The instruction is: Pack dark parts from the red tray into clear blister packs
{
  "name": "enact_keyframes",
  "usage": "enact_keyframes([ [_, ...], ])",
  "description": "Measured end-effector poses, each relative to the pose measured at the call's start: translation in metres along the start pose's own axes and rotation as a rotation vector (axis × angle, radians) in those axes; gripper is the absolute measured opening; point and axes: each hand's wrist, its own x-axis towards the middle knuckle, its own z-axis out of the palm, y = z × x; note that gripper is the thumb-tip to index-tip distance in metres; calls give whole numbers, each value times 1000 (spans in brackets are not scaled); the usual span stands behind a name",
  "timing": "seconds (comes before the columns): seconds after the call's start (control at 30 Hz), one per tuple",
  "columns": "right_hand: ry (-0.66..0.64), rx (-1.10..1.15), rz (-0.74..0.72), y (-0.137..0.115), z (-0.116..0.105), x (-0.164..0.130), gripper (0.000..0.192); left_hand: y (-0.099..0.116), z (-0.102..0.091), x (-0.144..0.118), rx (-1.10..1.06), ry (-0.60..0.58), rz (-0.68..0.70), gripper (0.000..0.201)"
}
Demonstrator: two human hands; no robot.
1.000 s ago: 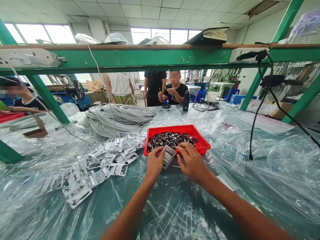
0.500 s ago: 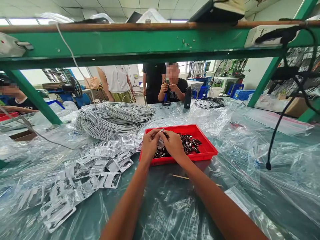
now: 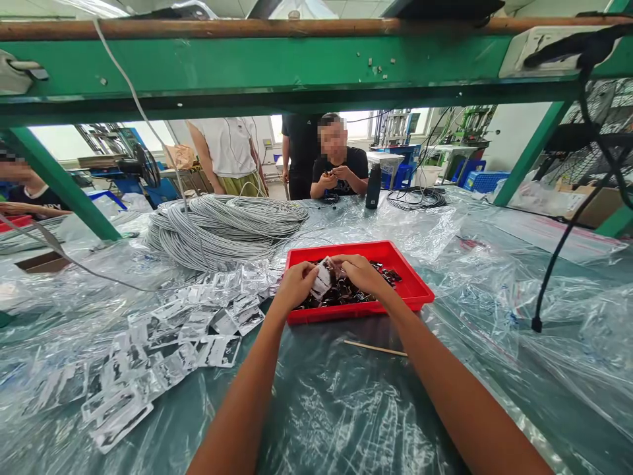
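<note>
Pinched between both hands, a small clear bag sits over the red tray of dark parts: left hand grips its left edge, right hand its top; filled bags lie left

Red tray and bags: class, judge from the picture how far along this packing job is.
Done: many filled bags lie left of the red tray. In hand: left hand and right hand hold one small bag over it. Left: dark parts remain inside.
</note>
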Motion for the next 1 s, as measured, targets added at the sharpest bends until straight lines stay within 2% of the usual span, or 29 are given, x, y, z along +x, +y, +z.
enact_keyframes([
  [0.13, 212, -244, -92, -9, 11, -2, 35, 0, 0, 0, -14, 205, -68, 16],
  [0.2, 244, -352, -133, -15, 18, -4, 33, 4, 2, 0, -89, 264, -74, 15],
  [0.3, 232, -443, -110, -19, 27, -6, 36, 9, 7, -2, -229, 276, -56, 16],
  [0.47, 275, -526, -137, -20, 37, -11, 44, 12, 17, -5, -466, 279, -21, 30],
  [0.6, 248, -438, -87, -24, 49, -12, 48, 11, 23, -6, -641, 291, -26, 35],
  [0.7, 221, -294, -78, -28, 50, -11, 35, 11, 23, -6, -733, 257, -28, 35],
  [0.8, 194, -189, -92, -30, 42, -9, 21, 10, 19, -5, -814, 140, -28, 38],
  [0.9, 172, -187, -108, -28, 33, -8, 29, 7, 14, -4, -787, 47, -22, 38],
  [1.0, 102, -244, -146, -21, 26, -6, 33, 4, 10, -5, -728, 16, -50, 39],
])
